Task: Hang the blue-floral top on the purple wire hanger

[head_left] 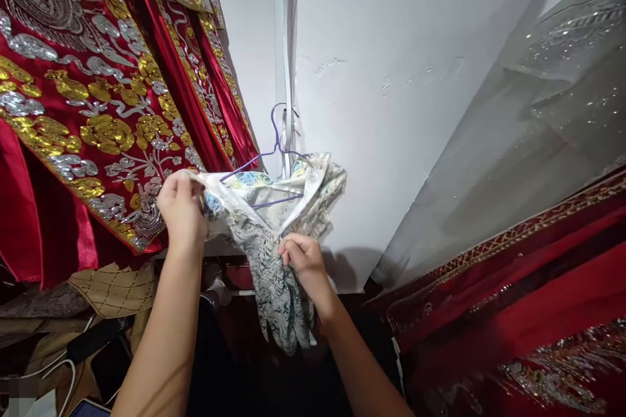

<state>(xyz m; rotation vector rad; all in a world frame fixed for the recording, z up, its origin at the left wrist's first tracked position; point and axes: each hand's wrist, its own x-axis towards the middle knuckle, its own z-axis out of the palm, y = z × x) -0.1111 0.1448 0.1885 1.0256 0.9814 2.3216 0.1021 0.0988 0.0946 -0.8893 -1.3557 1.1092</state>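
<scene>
The garment (274, 264) hangs on a purple hanger (276, 141), its neck open in a V below the hanger's hook, which is up against a white post (286, 32). The left hand (183, 207) has its grip closed on the cloth at the shoulder, by the hanger's left end. The right hand (304, 262) pinches the bottom of the V, thumb against fingers, below the hanger's lower bar. A red robe (107, 130) hangs on the left; a sheer gown (552, 117) is on the right.
</scene>
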